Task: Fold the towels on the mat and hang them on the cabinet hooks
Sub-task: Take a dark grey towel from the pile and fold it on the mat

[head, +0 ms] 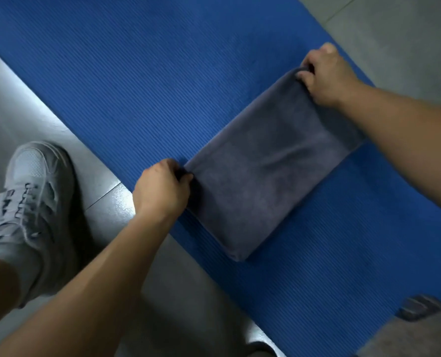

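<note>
Grey towel [270,171] on blue mat [137,81], left hand [162,189] pinching one corner, right hand [325,76] another

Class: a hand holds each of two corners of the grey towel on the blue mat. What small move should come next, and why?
Probably lift the held edge and fold it over to the opposite edge. The left hand and right hand each pinch a corner of the same long edge of the towel, which lies flat on the mat.
</note>
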`<state>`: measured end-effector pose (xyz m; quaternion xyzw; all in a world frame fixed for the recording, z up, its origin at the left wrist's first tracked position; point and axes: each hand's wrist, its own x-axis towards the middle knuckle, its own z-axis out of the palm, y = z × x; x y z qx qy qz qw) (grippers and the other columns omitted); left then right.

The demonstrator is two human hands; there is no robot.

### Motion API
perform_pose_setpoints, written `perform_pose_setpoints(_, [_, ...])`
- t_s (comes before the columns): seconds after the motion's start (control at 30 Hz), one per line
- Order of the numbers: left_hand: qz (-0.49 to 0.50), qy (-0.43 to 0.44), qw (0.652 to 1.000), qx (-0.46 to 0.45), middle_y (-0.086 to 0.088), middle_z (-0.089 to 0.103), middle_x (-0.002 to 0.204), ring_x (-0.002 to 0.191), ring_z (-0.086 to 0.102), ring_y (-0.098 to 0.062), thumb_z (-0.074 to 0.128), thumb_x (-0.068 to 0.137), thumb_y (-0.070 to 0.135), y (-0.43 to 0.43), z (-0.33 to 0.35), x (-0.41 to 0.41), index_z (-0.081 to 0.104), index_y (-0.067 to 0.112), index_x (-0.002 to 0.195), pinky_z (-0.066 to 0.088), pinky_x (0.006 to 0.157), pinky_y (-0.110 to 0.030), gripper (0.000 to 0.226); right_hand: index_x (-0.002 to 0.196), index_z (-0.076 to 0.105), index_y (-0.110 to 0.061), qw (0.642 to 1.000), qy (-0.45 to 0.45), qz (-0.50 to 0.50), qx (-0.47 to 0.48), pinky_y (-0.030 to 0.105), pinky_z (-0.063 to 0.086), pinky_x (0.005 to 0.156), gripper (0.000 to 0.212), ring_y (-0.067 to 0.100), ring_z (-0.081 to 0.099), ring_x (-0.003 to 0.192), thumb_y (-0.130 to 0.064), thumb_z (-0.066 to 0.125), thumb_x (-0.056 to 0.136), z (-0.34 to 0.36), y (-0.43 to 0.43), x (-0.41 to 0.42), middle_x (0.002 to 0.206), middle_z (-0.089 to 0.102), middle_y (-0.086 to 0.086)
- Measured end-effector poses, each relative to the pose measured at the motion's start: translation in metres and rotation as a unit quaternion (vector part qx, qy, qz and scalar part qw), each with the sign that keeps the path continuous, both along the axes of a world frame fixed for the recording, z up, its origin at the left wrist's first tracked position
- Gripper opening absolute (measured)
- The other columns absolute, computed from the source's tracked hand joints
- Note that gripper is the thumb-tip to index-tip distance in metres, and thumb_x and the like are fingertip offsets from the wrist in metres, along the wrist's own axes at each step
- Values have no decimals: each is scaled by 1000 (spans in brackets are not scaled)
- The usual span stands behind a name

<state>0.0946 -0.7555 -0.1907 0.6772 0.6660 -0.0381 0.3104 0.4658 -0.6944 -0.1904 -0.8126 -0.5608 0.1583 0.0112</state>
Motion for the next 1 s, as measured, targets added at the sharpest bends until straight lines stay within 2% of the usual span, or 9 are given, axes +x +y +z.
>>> perform_pose_setpoints(0.1, [9,-45,998,49,-3,67,90,88,63,-29,66,90,38,14,-4,-11,62,23,86,51,73,-38,16,108,62,-11,998,19,-7,57,40,45,95,26,36,55,107,-33,56,96,0,20,-7,123,51,19])
perform_pose_setpoints(0.2, [11,-113,986,121,1,60,89,84,54,-19,67,90,30,15,-1,-16,59,20,84,38,71,-30,15,108,64,-12,991,41,-35,122,28,41,93,28,28,56,110,-33,53,94,8,26,-9,124,56,14])
perform_pose_setpoints(0.3, [-63,-181,970,148,5,56,85,83,52,-15,70,89,25,2,8,-11,60,21,83,39,72,-29,12,106,68,-10,979,76,-90,168,10,33,82,36,21,57,106,-39,49,93,17,14,0,119,61,14])
perform_pose_setpoints(0.4, [-154,-233,948,152,3,58,87,84,57,-21,69,87,29,-22,6,-5,66,18,89,46,75,-33,11,98,72,-11,966,115,-138,189,12,34,77,49,12,57,92,-52,47,90,21,-20,14,109,66,15])
perform_pose_setpoints(0.5, [-209,-245,934,154,3,60,87,81,59,-23,67,87,36,-49,-2,1,71,17,91,49,73,-34,19,93,73,-11,961,123,-164,186,14,38,73,49,10,56,84,-56,52,88,15,-61,27,99,68,16])
perform_pose_setpoints(0.67, [-248,-171,941,152,8,59,86,81,59,-20,65,86,46,-87,-10,12,75,24,93,44,73,-36,25,99,71,-15,964,141,-173,142,4,39,82,34,13,60,96,-47,67,86,-5,-116,34,113,64,11])
perform_pose_setpoints(0.77, [-241,-109,956,125,9,60,90,86,59,-20,68,85,48,-97,-19,10,75,29,102,42,78,-36,27,116,68,-12,977,121,-148,100,10,35,98,40,16,55,119,-39,73,87,-14,-127,33,132,55,9])
perform_pose_setpoints(0.9, [-238,-88,959,129,10,61,88,85,59,-17,53,88,59,-101,-16,14,76,30,99,40,82,-36,39,132,60,-16,989,86,-114,47,35,31,117,56,25,39,140,-47,69,87,-19,-129,30,150,45,5])
perform_pose_setpoints(1.0, [-223,-98,952,184,10,64,92,89,60,-17,54,92,56,-95,-7,22,75,29,92,35,90,-39,34,136,58,-20,991,36,-124,19,43,16,124,56,33,15,151,-52,60,89,-11,-125,20,159,35,6])
